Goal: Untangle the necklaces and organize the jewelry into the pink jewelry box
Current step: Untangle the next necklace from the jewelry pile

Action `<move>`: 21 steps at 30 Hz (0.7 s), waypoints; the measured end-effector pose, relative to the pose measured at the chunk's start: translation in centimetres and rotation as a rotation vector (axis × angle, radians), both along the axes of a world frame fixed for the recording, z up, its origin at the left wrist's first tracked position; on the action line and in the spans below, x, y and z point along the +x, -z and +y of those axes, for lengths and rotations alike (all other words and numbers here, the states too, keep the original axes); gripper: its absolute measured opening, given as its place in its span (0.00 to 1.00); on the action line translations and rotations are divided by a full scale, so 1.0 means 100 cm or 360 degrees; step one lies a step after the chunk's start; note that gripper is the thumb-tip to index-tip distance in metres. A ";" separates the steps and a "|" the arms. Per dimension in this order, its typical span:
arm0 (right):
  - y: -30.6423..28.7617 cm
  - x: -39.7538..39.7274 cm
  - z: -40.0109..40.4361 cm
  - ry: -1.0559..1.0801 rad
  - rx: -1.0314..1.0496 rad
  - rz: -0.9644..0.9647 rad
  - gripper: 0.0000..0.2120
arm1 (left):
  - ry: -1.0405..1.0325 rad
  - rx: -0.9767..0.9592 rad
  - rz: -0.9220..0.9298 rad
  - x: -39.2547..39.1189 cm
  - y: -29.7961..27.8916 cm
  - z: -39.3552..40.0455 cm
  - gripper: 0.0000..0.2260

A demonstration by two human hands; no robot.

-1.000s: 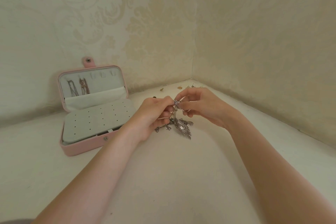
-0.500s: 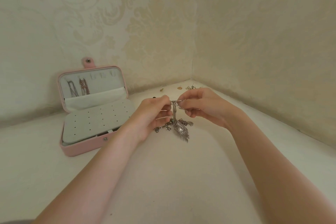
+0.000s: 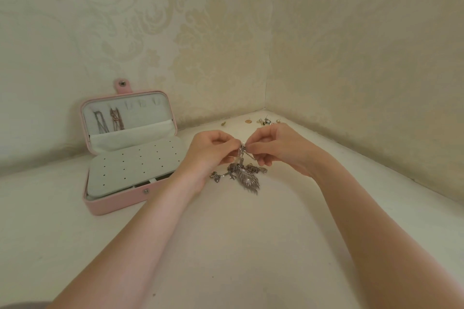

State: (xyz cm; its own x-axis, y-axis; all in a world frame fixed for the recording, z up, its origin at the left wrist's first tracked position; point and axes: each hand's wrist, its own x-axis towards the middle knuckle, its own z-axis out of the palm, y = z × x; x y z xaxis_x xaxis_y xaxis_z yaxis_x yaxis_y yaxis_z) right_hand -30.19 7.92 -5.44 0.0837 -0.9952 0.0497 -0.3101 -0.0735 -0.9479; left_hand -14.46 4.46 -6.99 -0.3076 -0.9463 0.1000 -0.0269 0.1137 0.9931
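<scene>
the left hand and right hand meet fingertip to fingertip just right of the box, both with fingers curled narrow and pinching the same small silver knot of the necklaces. the pinched bit sits between the two thumbs and forefingers, raised off the table; from it a thin chain runs down under the right hand's fingers. the rest of the tangle hangs and pools directly below the fingertips, resting on the table, with a feather-shaped pendant lying at its near side and a loose length of chain trailing toward the left wrist. the box stands open, lid upright against the wall; two chains hang inside the lid at its left end, and a white panel dotted with holes covers the base. farther from the box, behind the right hand in the wall corner, small earrings lie scattered on the table.
</scene>
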 end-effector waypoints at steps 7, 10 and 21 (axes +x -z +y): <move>-0.001 -0.005 -0.002 0.0230 -0.0139 0.0007 0.08 | 0.0108 0.0233 0.0043 0.001 -0.002 -0.001 0.08; -0.002 -0.013 -0.002 0.0369 -0.0179 -0.0112 0.09 | 0.0147 0.0329 0.0100 0.001 -0.002 -0.002 0.09; -0.003 -0.006 -0.002 0.0038 0.0064 -0.0947 0.10 | 0.0025 0.0613 0.0582 0.000 -0.006 -0.004 0.08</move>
